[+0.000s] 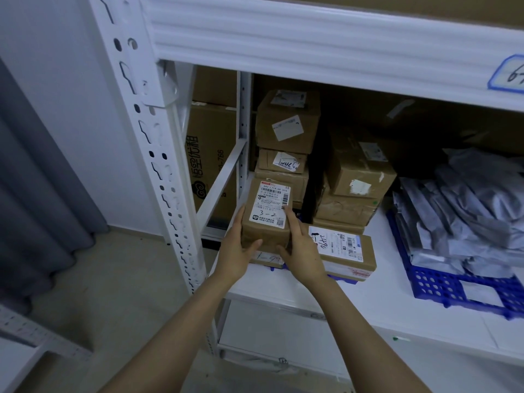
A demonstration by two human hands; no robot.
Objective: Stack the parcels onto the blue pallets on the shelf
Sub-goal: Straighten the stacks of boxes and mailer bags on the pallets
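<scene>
brown parcel (266, 222), blue pallet (453, 285), white shelf (312, 290), grey bags (467, 211)

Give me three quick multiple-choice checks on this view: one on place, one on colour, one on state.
1. Where do the grey bags lie?
A. on the floor
B. on the blue pallet
C. on the top shelf board

2. What colour is the shelf post?
A. white
B. black
C. yellow

3. How is the 3-2 parcel held?
A. by one hand alone
B. by both hands
C. by neither; it lies untouched

Answers:
1 B, the bags are heaped on the blue grid at the right.
2 A, the slotted upright is white.
3 B, the left hand and the right hand grip its two sides.
</scene>
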